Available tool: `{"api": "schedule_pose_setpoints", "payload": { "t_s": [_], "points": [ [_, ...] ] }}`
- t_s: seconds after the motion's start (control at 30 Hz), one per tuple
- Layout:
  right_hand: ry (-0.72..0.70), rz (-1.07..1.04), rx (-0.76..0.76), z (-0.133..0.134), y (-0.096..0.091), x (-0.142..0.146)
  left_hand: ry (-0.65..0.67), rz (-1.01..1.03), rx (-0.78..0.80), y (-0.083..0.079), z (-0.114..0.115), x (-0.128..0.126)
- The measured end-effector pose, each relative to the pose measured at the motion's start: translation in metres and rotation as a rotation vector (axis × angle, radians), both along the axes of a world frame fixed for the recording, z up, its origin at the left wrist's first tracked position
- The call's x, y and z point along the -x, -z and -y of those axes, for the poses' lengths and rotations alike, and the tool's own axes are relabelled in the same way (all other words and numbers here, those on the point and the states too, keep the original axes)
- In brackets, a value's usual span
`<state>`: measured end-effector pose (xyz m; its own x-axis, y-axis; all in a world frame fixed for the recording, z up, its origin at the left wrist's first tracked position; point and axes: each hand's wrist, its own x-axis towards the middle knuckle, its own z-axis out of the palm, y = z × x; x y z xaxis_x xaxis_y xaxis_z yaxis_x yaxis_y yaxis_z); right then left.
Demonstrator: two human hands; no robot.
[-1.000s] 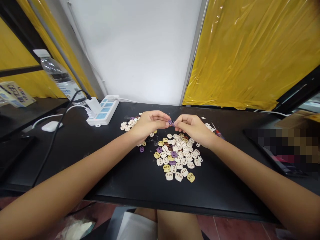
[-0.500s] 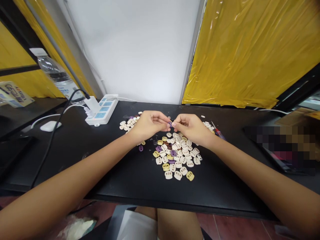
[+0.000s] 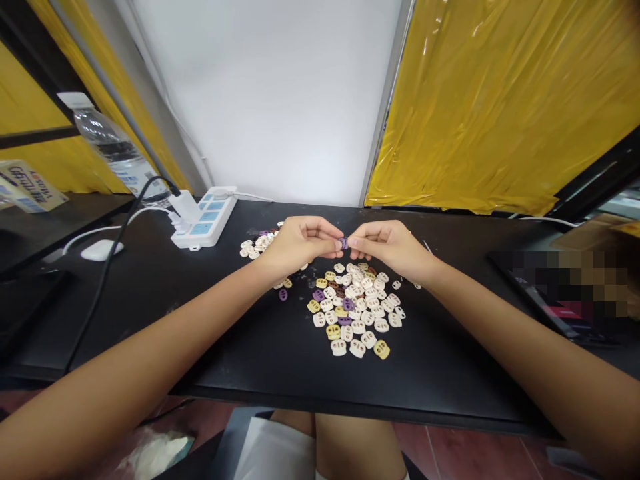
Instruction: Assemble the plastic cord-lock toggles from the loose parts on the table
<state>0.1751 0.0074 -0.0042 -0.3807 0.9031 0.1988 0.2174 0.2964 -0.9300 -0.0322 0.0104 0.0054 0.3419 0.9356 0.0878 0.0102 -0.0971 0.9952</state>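
Both hands are working on one small piece, and the step in hand appears to be fine fingertip handling. The left hand is pinching a purple two-hole toggle between thumb and fingers, while the right hand is pinching at its opposite side. The toggle is sitting between the fingertips, raised above the black surface; the fingers are covering too much of it to tell whether it is one part or two.

Cream, yellow, purple and brown toggles are lying in a loose spread nearer the person, and a second cluster is lying partly behind the left hand. From here, as a judgement, the next move is calling for light, even pressure from both sides, with the two pinches lined up so the piece is not twisting or slipping onto the spread below.
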Motion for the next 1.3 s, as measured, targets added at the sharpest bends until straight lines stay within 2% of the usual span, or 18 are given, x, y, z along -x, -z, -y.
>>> {"api": "schedule_pose_setpoints", "payload": {
  "t_s": [0.1, 0.2, 0.3, 0.37, 0.47, 0.53, 0.63, 0.73, 0.93, 1.1, 1.2, 1.3],
  "points": [
    [0.066, -0.038, 0.007, -0.006, 0.000, -0.007, 0.021, -0.021, 0.021, -0.002, -0.001, 0.002],
    [0.206, -0.044, 0.001, -0.013, 0.001, -0.015, 0.132, -0.152, 0.002, -0.002, 0.000, 0.004],
    [0.310, 0.075, -0.076, -0.020, 0.003, -0.022, 0.266, -0.260, -0.043, -0.001, 0.001, 0.004],
    [0.350, 0.206, -0.161, -0.023, 0.006, -0.026, 0.280, -0.264, -0.073, -0.002, 0.001, 0.004],
    [0.347, 0.419, -0.273, -0.025, 0.011, -0.030, 0.180, -0.242, -0.094, -0.004, -0.002, 0.006],
    [0.296, 0.539, -0.336, -0.025, 0.014, -0.031, 0.071, -0.304, -0.141, -0.004, -0.008, 0.011],
    [0.202, 0.657, -0.442, -0.024, 0.020, -0.028, -0.086, -0.560, -0.367, -0.004, -0.016, 0.021],
    [0.153, 0.710, -0.510, -0.024, 0.025, -0.024, -0.117, -0.802, -0.498, -0.007, -0.020, 0.031],
    [0.155, 0.730, -0.524, -0.028, 0.027, -0.023, -0.113, -0.929, -0.441, -0.015, -0.023, 0.043],
    [0.225, 0.641, -0.547, -0.025, 0.024, -0.021, -0.104, -0.939, -0.461, -0.009, -0.027, 0.047],
    [0.287, 0.460, -0.402, -0.023, 0.022, -0.017, -0.077, -0.956, -0.477, -0.003, -0.028, 0.044],
    [0.283, 0.301, -0.235, -0.021, 0.021, -0.013, -0.055, -0.982, -0.488, -0.002, -0.028, 0.043]
  ]
}}
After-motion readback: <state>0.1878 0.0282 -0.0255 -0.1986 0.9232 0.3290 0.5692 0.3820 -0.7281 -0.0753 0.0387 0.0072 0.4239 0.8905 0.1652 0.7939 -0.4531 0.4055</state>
